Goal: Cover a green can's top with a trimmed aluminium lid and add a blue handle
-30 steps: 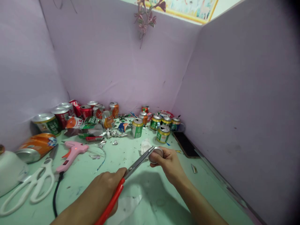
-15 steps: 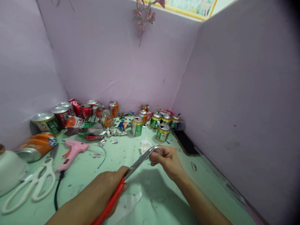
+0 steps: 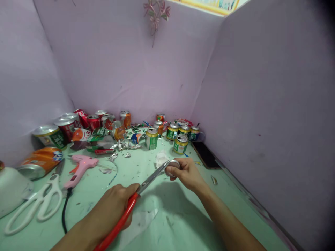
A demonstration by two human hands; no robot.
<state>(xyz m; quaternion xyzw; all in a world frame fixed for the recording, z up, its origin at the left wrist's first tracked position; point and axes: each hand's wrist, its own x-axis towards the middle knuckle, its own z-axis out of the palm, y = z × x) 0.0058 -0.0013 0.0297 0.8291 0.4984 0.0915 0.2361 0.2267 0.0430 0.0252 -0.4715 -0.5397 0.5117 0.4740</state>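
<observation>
My left hand (image 3: 119,200) is wrapped round the red handles of a pair of scissors (image 3: 151,178), whose metal blades point up and to the right. Their tips meet the edge of a small round piece of can metal (image 3: 172,168), silvery in colour. Thumb and fingers of my right hand (image 3: 185,171) pinch that piece from its right side. Just behind it lies a crumpled white tissue (image 3: 161,159). A cut-down green and yellow can (image 3: 180,144) stands beyond my right hand, and a taller green can (image 3: 151,138) is to its left.
At left lie a pink glue gun (image 3: 82,167), white-handled scissors (image 3: 43,198) and an orange can (image 3: 43,160) on its side. Cut can scraps (image 3: 103,141) and several red cans (image 3: 66,128) fill the back left. A phone (image 3: 205,155) rests along the right wall.
The view has shifted slightly. Both hands, the scissors and the round metal piece sit a little further left in the picture. Each hand keeps its hold.
</observation>
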